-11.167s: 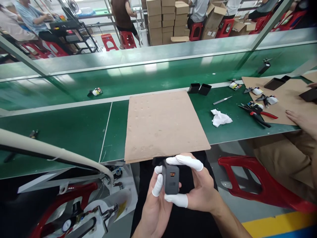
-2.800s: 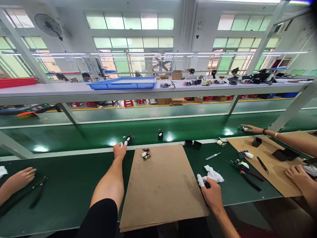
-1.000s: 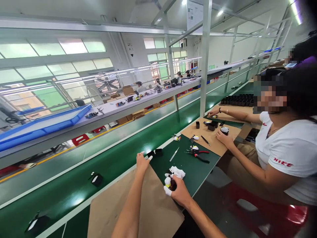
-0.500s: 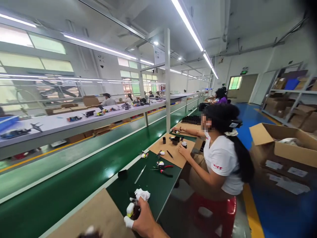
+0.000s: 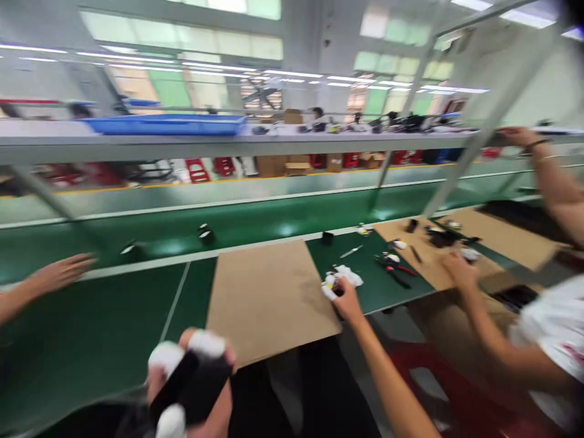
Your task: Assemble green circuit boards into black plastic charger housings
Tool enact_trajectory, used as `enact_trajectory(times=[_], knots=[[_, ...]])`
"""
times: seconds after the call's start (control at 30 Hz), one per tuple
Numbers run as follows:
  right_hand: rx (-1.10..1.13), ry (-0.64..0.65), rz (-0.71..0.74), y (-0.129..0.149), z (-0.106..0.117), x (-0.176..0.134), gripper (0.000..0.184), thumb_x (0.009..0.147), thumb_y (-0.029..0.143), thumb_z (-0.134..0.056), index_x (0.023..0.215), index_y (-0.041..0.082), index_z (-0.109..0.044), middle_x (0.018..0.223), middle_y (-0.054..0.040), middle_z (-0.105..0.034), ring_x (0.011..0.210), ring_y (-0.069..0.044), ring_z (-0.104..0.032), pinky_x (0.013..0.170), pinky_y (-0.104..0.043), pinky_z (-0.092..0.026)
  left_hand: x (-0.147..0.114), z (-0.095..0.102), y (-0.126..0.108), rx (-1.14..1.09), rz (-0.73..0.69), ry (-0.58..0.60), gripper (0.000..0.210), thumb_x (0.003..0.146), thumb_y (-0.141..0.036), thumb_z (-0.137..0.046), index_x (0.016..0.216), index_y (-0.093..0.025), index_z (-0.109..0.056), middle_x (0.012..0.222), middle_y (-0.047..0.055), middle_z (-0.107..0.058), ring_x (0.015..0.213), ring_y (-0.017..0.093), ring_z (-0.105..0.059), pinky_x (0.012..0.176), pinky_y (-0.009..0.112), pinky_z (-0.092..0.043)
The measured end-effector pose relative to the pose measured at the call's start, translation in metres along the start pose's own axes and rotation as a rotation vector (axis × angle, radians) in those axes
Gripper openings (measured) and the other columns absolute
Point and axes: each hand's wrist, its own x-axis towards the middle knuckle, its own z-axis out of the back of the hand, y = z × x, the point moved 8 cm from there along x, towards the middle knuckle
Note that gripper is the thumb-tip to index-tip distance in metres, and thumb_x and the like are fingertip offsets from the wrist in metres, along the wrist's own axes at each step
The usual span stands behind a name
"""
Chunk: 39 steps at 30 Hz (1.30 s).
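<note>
My left hand, with white covers on its fingertips, is wrapped round a black box-shaped piece at the lower left, close to the camera and blurred. Over the green bench top, just past the cardboard's right edge, my right hand grips a small part with white and yellow bits. The fingers hide most of that part. A crumpled white cloth or tissue lies against the right fingers; whether it is held I cannot tell. The brown cardboard sheet lies between my hands.
Pliers with red and black handles, a thin white tool and a small black box lie to the right. A co-worker's hand rests on further cardboard. Another person's hand reaches in from the left. Black-and-white pieces sit beyond the bench edge.
The view has swung left and down. My left hand has come into view with the black piece. My right hand still grips the small part. A hand at the left now shows.
</note>
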Motion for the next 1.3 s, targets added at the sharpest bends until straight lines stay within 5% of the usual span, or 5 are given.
enact_trajectory(times=[0.17,0.37,0.53,1.07,1.3], knots=[[0.015,0.021,0.011,-0.014,-0.001,-0.011,0.057,0.079,0.056,-0.082,0.119,0.018,-0.068,0.106,-0.0113,-0.077,0.087,-0.027,-0.070,0.093,-0.049,-0.058,0.001,-0.002,-0.049,-0.355,-0.404,-0.136,0.046,0.078,-0.062,-0.085,0.097,-0.024,-0.068,0.090,-0.001,-0.067,0.077,0.016,-0.059,0.063,0.026,-0.054],[0.111,0.013,0.018,-0.009,0.002,-0.019,0.048,0.081,0.049,-0.081,0.116,0.022,-0.063,0.104,-0.0092,-0.076,0.080,-0.024,-0.071,0.075,-0.042,-0.059,-0.066,0.025,0.043,-0.150,0.068,0.135,0.044,0.086,-0.068,-0.074,0.100,-0.028,-0.063,0.094,0.002,-0.065,0.068,0.018,-0.064,0.049,0.026,-0.049],[0.206,-0.038,0.036,0.003,0.008,-0.019,0.029,0.091,0.045,-0.067,0.109,0.021,-0.065,0.081,-0.0002,-0.068,0.059,-0.016,-0.057,0.064,-0.034,-0.049,-0.122,0.075,0.047,-0.016,0.178,0.079,0.049,0.078,-0.064,-0.078,0.105,-0.027,-0.062,0.099,0.003,-0.059,0.081,0.020,-0.065,0.064,0.030,-0.056],[0.606,0.287,0.039,0.181,-0.048,-0.134,0.047,0.091,0.060,-0.075,0.130,0.033,-0.074,0.119,-0.0131,-0.071,0.102,-0.032,-0.077,0.108,-0.064,-0.062,-0.094,0.082,-0.037,0.355,-0.148,-0.074,0.060,0.062,-0.066,-0.094,0.100,-0.035,-0.059,0.102,0.003,-0.069,0.096,0.032,-0.072,0.086,0.052,-0.063],[0.556,0.356,0.040,0.182,-0.056,-0.166,0.068,0.087,0.056,-0.087,0.144,0.025,-0.069,0.128,-0.0208,-0.076,0.110,-0.040,-0.081,0.089,-0.055,-0.073,-0.090,0.075,-0.012,-0.086,0.351,0.026,0.041,0.086,-0.060,-0.075,0.101,-0.022,-0.075,0.111,0.009,-0.067,0.080,0.018,-0.064,0.063,0.029,-0.057]])
